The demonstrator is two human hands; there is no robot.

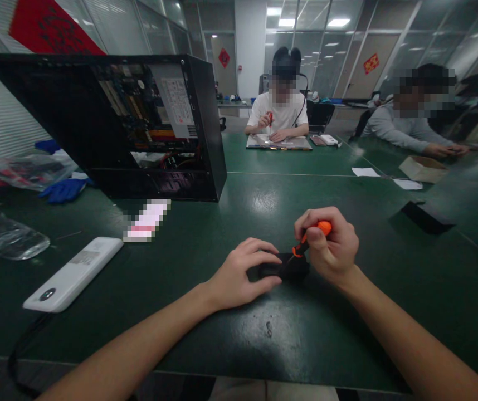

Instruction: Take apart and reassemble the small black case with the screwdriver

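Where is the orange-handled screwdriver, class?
Right of centre in the head view, the screwdriver is in the right hand, pointing down at the black block.

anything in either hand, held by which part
The right hand grips an orange-and-black screwdriver by its handle. The left hand curls around the left end of a black block; how firmly, I can't tell.

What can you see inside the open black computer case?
Inside the computer case: a labelled silver unit, circuit-board parts and, lower down, some wires. Whatever lies behind the silver unit is covered, and the dark left part shows no detail.
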